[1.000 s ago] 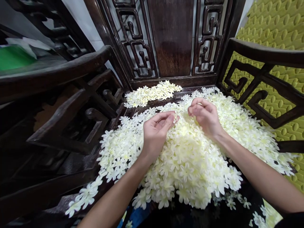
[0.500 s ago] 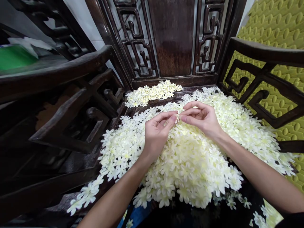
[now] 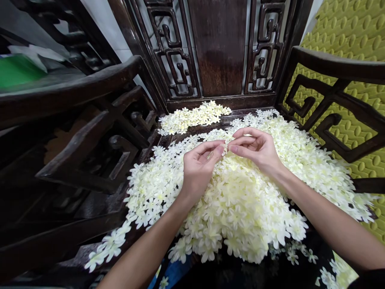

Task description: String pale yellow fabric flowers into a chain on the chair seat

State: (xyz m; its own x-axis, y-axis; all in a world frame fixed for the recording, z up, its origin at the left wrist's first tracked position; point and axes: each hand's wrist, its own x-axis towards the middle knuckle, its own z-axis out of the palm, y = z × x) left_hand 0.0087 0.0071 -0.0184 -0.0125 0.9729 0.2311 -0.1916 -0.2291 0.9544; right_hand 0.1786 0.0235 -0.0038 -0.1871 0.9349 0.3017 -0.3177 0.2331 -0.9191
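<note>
Thumb and fingers of my left hand point(image 3: 201, 162) are pinched on a small pale artificial flower point(image 3: 225, 147). Facing it, my right hand point(image 3: 255, 147) has its thumb and forefinger pressed together at the flower's other side; the upper fingers curl above. Both sets of fingertips nearly meet over a large mound of white and pale yellow artificial flowers point(image 3: 237, 200). Exactly how the flower sits between the fingertips is too small to make out.
A dark carved wooden chair surrounds the flowers, with a backrest point(image 3: 221, 48), a left armrest point(image 3: 90, 78) and a right armrest point(image 3: 339, 60). A separate flower pile point(image 3: 194, 117) lies at the seat's back. A green object point(image 3: 21, 72) stands far left; yellow textured matting point(image 3: 349, 36) is at right.
Hardly anything differs. Both hands stay in place, with only a slight shift at the fingertips around the small flower.
</note>
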